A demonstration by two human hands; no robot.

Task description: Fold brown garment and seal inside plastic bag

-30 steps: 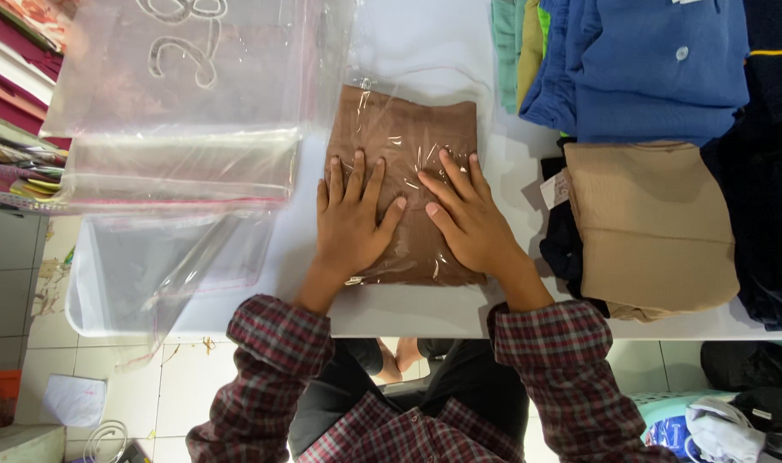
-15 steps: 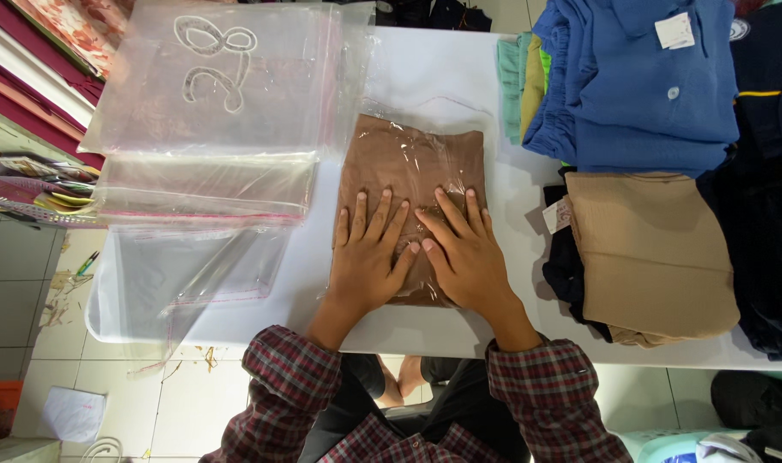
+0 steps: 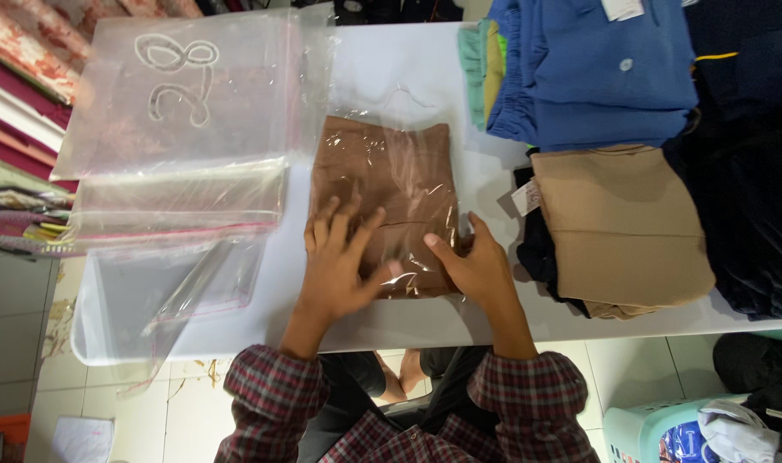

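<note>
White table: left hand flat, fingers spread, on bagged brown garment; right hand grips its near corner.

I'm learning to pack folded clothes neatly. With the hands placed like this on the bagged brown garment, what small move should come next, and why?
Probably slide the left hand up the brown garment in its clear bag to press the air out. The left hand lies flat on its lower half, the plastic above looks wrinkled and puffy, and the right hand grips the lower right edge, which should steady the bag on the white table.
</note>
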